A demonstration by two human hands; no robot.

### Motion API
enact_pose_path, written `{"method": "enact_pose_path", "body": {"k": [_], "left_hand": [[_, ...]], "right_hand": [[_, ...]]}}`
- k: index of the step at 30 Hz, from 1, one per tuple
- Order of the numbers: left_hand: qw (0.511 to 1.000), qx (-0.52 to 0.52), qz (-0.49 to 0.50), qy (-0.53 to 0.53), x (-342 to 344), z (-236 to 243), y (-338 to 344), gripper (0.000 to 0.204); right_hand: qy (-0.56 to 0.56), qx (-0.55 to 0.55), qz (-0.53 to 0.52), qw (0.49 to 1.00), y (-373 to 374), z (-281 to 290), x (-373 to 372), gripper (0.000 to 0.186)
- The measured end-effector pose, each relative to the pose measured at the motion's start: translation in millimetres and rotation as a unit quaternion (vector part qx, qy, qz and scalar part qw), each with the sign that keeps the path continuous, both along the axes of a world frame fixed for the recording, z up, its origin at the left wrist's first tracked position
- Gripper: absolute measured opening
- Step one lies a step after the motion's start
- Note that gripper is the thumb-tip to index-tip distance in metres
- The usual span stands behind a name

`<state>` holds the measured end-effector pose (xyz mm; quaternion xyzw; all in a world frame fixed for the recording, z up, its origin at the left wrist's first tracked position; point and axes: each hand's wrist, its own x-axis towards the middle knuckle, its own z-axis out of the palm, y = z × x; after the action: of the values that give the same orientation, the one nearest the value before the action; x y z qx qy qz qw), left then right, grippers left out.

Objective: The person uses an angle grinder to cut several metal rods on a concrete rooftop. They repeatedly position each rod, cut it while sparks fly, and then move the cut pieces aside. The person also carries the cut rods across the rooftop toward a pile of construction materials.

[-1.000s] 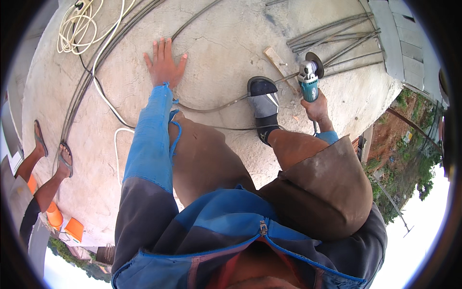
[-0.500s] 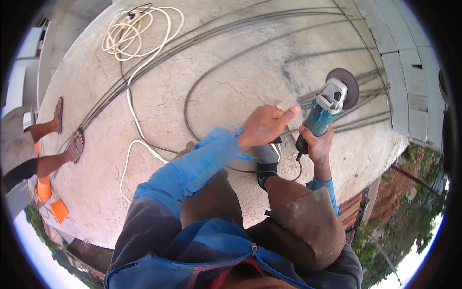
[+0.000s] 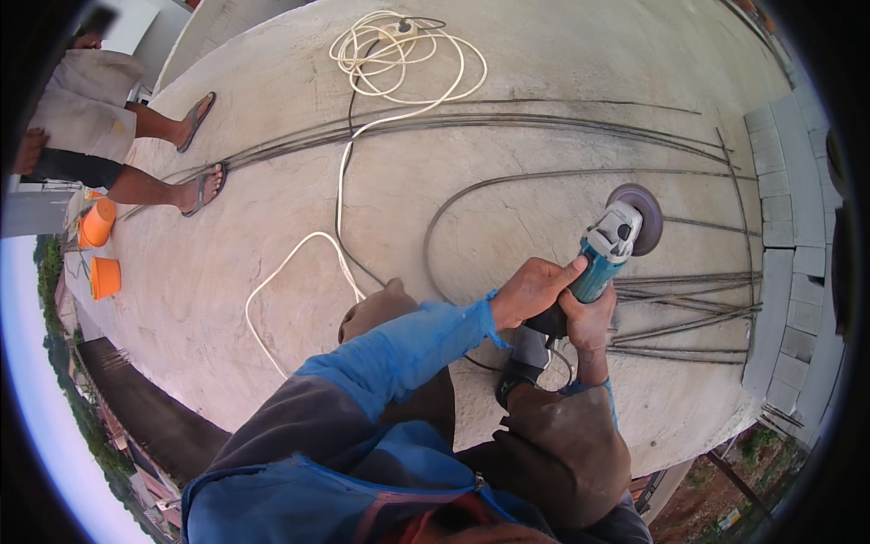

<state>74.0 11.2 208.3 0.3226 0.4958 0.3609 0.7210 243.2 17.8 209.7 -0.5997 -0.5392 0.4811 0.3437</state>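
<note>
My right hand (image 3: 591, 319) grips the teal and grey body of an angle grinder (image 3: 600, 267) from the near right side. Its round grinding disc (image 3: 642, 220) points up and away from me; whether it spins I cannot tell. My left hand (image 3: 533, 288) closes on the tool's left side, the thumb lying along the teal housing, its other fingers partly hidden. From the grinder's dark rear end a power cord (image 3: 564, 358) loops down by my foot. Right of and below the tool, several thin steel bars (image 3: 684, 304) lie on the concrete slab (image 3: 544, 426).
A coiled white extension cord (image 3: 385, 63) lies at the far side, its line running toward me. Long bent rebar (image 3: 471, 189) crosses the slab. Grey blocks (image 3: 778, 236) edge the right. Another person in sandals (image 3: 201, 189) stands at left near orange buckets (image 3: 104, 276).
My left hand has come down from beside the grinder onto its housing. The view has turned, so the slab, cords and other person appear shifted right. My right hand keeps its grip.
</note>
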Motion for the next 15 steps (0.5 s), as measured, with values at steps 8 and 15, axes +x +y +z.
{"method": "enact_pose_path", "body": {"k": [8,15], "left_hand": [[0.985,0.096,0.121,0.077,-42.6,3.3,7.1,0.060],[0.999,-0.031,-0.001,0.042,-64.8,-4.3,-28.5,0.065]], "right_hand": [[0.192,-0.066,0.051,0.978,68.2,17.6,-50.3,0.029],[0.322,-0.059,0.025,0.944,124.5,25.4,-137.9,0.056]]}}
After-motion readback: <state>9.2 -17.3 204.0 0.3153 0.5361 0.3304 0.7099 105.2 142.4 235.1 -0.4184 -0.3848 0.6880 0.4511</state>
